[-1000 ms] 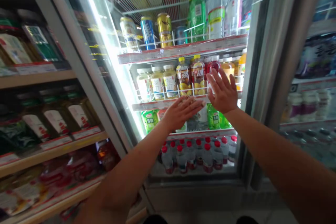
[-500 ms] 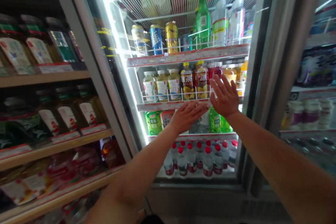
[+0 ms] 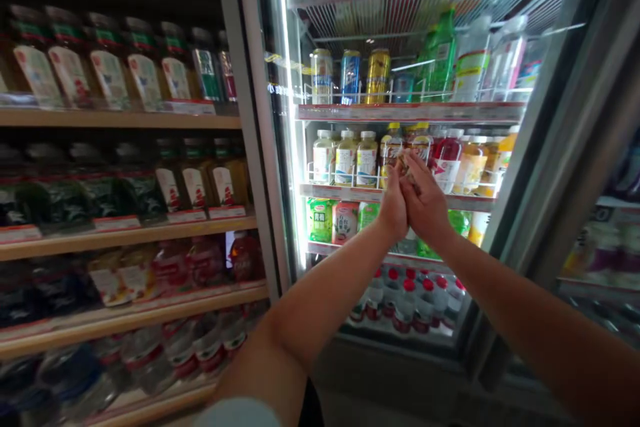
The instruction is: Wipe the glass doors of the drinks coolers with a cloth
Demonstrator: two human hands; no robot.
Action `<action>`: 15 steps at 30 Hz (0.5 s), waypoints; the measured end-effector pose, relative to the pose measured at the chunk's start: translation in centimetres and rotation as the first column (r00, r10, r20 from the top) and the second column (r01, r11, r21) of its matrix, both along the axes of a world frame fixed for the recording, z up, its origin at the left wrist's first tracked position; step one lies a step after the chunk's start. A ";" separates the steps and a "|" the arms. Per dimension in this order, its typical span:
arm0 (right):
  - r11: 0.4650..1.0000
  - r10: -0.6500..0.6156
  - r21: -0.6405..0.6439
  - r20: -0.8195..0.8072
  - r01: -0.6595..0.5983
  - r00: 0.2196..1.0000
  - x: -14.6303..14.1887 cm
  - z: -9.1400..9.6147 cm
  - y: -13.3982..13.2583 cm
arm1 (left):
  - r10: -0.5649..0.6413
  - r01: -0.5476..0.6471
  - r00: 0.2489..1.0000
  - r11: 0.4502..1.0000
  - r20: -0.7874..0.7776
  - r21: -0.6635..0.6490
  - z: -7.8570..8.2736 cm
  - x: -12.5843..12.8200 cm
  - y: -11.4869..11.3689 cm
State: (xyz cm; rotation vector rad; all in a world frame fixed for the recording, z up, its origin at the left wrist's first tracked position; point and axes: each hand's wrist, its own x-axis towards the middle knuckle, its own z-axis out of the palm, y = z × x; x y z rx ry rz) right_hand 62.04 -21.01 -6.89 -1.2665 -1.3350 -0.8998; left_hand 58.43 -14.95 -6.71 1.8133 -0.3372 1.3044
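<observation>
Both my hands meet in front of the drinks fridge, palm against palm with the fingertips pointing up and away. My left hand [image 3: 394, 205] is on the left, its fingers partly hidden by the other hand. My right hand [image 3: 426, 201] lies against it with fingers stretched out. I see no item in either hand. Behind them, on the middle shelf, are brown tea bottles with yellow caps [image 3: 391, 145], pale bottles with white caps [image 3: 345, 159] and a red drink bottle [image 3: 447, 161]. The hands cover part of this row and the shelf below.
The lit fridge has wire shelves with a gold can [image 3: 378, 77], a blue can [image 3: 351, 77] and green bottles [image 3: 442, 57]. Red-capped water bottles [image 3: 405, 307] stand at the bottom. At left, a wooden shelf [image 3: 120, 119] holds rows of bottles. A metal door frame [image 3: 537, 213] rises at right.
My hands were apart, flat and spread, with the right one higher; now they have come together palm to palm. The view has turned left, showing more of the wooden shelves.
</observation>
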 end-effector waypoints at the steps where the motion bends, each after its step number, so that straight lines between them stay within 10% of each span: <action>1: 1.000 -0.004 0.012 0.036 0.004 0.999 -0.2 0.4 0.5 | 0.002 -0.002 1.000 1.000 0.002 0.010 0.3 -0.7 0.7; 8: 0.963 -0.186 -0.081 0.493 0.258 0.850 3.1 2.3 1.0 | 0.423 -0.428 0.902 0.855 0.084 0.293 -1.0 -6.8 9.1; 12: 0.847 -0.447 -0.045 0.478 0.529 0.756 5.2 -2.8 0.8 | 0.664 -0.647 0.735 0.628 0.137 0.432 -4.8 -9.3 14.8; 15: 0.840 -0.378 -0.110 0.585 0.532 0.718 5.4 -6.8 0.6 | 0.757 -0.731 0.625 0.481 0.191 0.484 -7.7 -9.8 18.7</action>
